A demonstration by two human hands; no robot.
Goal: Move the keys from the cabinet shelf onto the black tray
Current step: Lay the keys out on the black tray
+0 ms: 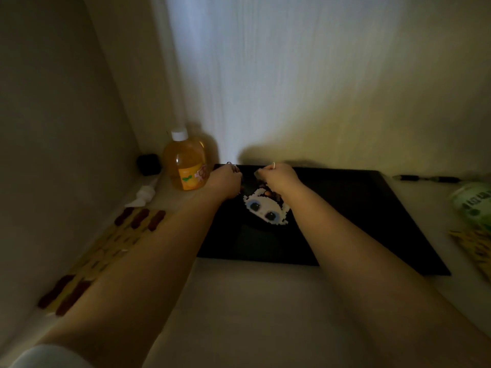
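Note:
A black tray [372, 208] lies flat on the pale shelf surface against the back wall. Both my hands hover over its far left part. My left hand [225, 179] is closed around a metal key ring [231, 164] that pokes out above the knuckles. My right hand [279, 176] is closed too, with a small pale ring-like piece [273, 165] sticking up from it. Under and between the hands, a pixel-bead charm [265, 208] with a white face and big blue eyes rests on the tray. The keys themselves are mostly hidden by my fingers.
An orange drink bottle [186, 163] with a white cap stands just left of the tray. A small black object [148, 164] and crumpled white paper [143, 195] sit in the corner. A yellow mat with brown pieces [106, 248] lies at left. A green packet [473, 203] and a pen [425, 178] are at right.

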